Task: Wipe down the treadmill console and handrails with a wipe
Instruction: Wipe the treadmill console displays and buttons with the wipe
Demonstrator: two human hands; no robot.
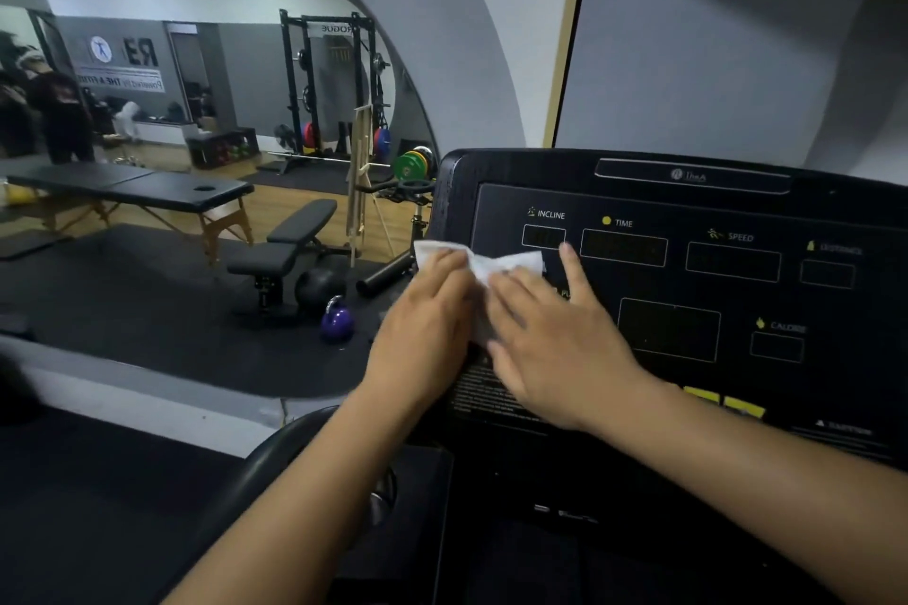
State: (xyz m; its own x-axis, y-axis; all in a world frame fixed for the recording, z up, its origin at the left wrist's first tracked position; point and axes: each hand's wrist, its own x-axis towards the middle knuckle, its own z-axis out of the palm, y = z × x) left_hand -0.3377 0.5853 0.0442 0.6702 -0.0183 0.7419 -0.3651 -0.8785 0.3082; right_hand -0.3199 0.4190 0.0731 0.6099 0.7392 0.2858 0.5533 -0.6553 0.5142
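The black treadmill console (688, 270) fills the right half of the view, its displays dark under labels for incline, time, speed and calorie. A white wipe (496, 263) lies spread against the console's left part. My left hand (427, 324) rests flat on the wipe's left side at the console's left edge. My right hand (555, 334) presses flat on the wipe's right side, fingers straight and thumb pointing up toward the time display. A dark curved handrail (275, 457) shows below my left forearm.
A large mirror on the left reflects the gym: a black massage table (132, 192), a weight bench (290, 241), a purple kettlebell (337, 322), a squat rack (334, 84) and a standing person (59, 113). A grey wall rises behind the console.
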